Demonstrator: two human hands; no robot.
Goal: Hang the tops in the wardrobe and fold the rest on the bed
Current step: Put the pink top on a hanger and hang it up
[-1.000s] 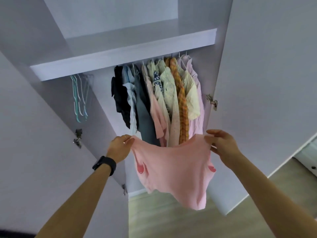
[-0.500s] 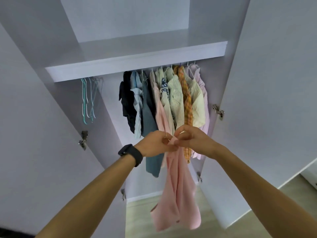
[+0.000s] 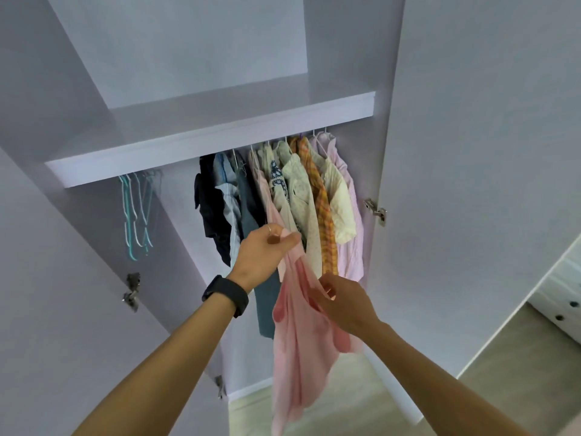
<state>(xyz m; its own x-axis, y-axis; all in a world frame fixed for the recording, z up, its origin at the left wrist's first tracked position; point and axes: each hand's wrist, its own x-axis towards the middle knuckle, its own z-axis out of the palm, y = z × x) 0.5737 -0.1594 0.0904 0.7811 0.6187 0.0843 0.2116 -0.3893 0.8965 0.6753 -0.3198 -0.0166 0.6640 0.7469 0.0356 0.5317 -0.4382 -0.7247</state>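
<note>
Wardrobe: we see one pale lilac-grey wardrobe (image 3: 188, 58), open, filling most of the view.
Doors: two flat doors swung out, the left door (image 3: 63, 278) and the right door (image 3: 471, 152), one either side of the opening.
Shelf: one thick white-edged shelf (image 3: 220, 143) runs across above the hanging space.
Floor: pale wood-look floor (image 3: 503, 388) shows below the right door.
Hung tops: one packed row of hung tops (image 3: 301, 196) under the right half of the shelf. We count about nine, from dark navy on the left through blue, pink, cream and orange check to lilac. They overlap, so we cannot be sure of the count.
Task's thing: one soft pink fabric top (image 3: 298, 341) is held up in front of the wardrobe opening. It dangles long and narrow, covering the lower ends of the middle hung tops.
Left hand: our left hand (image 3: 267, 250) pinches the pink top's upper end, fingers curled round the cloth, in front of the slate-blue garment.
Right hand: our right hand (image 3: 342, 303) grips the same top lower down, fingers closed on a fold.
Drawer unit: one white drawer unit with dark knobs (image 3: 562, 297) at the far right, partly hidden by the right door.
Empty hangers: a bunch of thin teal and white hangers (image 3: 135, 215), well left of the hung tops. We cannot tell how many there are.
Wristband: one black wristband (image 3: 224, 295) on the left wrist.
Hinges: three metal hinges, two by the left door (image 3: 132, 291) and one by the right.
Ring: one thin ring (image 3: 269, 228) on a left-hand finger.
</note>
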